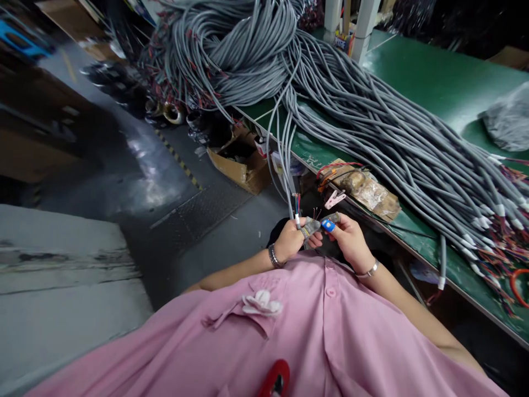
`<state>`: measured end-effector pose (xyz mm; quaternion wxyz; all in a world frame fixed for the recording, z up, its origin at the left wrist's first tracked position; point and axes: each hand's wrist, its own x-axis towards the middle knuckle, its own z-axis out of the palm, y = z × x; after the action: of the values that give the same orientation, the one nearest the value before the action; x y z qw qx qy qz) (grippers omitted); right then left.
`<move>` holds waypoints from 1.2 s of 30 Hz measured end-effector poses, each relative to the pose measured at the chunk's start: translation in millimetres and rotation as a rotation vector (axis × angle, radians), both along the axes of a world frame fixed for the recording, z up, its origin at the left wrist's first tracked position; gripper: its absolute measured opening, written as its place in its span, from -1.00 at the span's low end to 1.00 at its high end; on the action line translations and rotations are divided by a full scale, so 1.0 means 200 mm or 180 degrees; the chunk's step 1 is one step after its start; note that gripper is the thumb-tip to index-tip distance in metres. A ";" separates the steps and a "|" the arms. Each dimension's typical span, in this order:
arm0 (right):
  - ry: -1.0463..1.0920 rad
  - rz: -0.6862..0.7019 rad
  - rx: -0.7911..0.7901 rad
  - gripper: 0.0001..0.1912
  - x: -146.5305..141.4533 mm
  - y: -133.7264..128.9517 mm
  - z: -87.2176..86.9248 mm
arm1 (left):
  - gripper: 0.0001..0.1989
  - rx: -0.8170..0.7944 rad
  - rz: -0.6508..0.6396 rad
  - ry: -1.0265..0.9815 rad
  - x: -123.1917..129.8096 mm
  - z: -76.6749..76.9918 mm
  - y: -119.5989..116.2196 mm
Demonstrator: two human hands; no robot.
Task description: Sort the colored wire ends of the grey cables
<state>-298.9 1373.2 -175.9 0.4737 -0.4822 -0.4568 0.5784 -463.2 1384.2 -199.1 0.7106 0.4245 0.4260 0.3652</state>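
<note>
My left hand point(291, 238) is closed round the ends of several grey cables point(285, 160) that hang down from the bench. A white-sleeved cable end point(297, 219) with coloured wires point(296, 203) fanning out stands up beside its thumb. My right hand point(351, 242) is pinched shut close to the left fingertips, with a blue wrap point(328, 225) on its thumb. Thin bare-tipped wires point(316, 212) poke up between the two hands; which fingers grip them is hidden. Grey covers wrap some fingers of both hands.
A large heap of grey cables point(248, 55) spreads over the green bench point(417, 71). At the bench edge lie a taped block point(367, 193) and a pink clip point(334, 199). An open cardboard box point(242, 168) stands below. A plastic bag point(510, 118) lies on the right.
</note>
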 end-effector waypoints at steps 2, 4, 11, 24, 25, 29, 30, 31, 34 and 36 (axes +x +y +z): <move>-0.0020 -0.0088 0.0005 -0.67 -0.01 -0.01 0.01 | -0.57 0.0009 0.0091 0.0027 0.00 -0.01 0.00; -0.0093 -0.0148 0.0014 -0.65 -0.02 -0.01 0.02 | -0.58 0.0069 0.0149 0.0078 0.00 -0.01 0.00; -0.0261 -0.0222 -0.0006 -0.65 -0.01 0.00 0.01 | -0.60 0.0118 0.0308 0.0083 0.01 0.00 0.00; -0.0260 0.0261 0.0002 -0.67 0.02 -0.03 -0.02 | -0.63 0.0043 0.0596 -0.0158 0.02 -0.02 0.00; -0.0219 0.0264 -0.0022 -0.67 0.03 -0.03 -0.02 | -0.62 0.0051 0.0611 -0.0146 0.02 -0.02 0.00; 0.0165 0.0256 -0.0006 -0.59 0.06 -0.02 -0.03 | -0.61 0.0042 0.0638 -0.0203 0.02 -0.02 -0.01; 0.0184 0.0252 0.0006 -0.53 0.05 -0.02 -0.03 | -0.62 0.0041 0.0613 -0.0210 0.02 -0.02 -0.01; 0.0137 0.0231 0.0022 -0.52 0.04 -0.02 -0.03 | -0.61 0.0043 0.0576 -0.0202 0.02 -0.02 -0.01; -0.0092 0.0089 0.0119 -0.68 0.01 -0.03 0.00 | -0.59 0.0062 0.0325 -0.0115 0.03 -0.02 -0.02; -0.0093 0.0012 0.0182 -0.72 -0.01 -0.03 0.02 | -0.57 0.0097 0.0090 -0.0095 0.02 -0.01 -0.02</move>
<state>-301.2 1367.1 -172.4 0.4794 -0.4759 -0.4810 0.5588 -459.3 1380.0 -201.6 0.7051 0.4237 0.4157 0.3879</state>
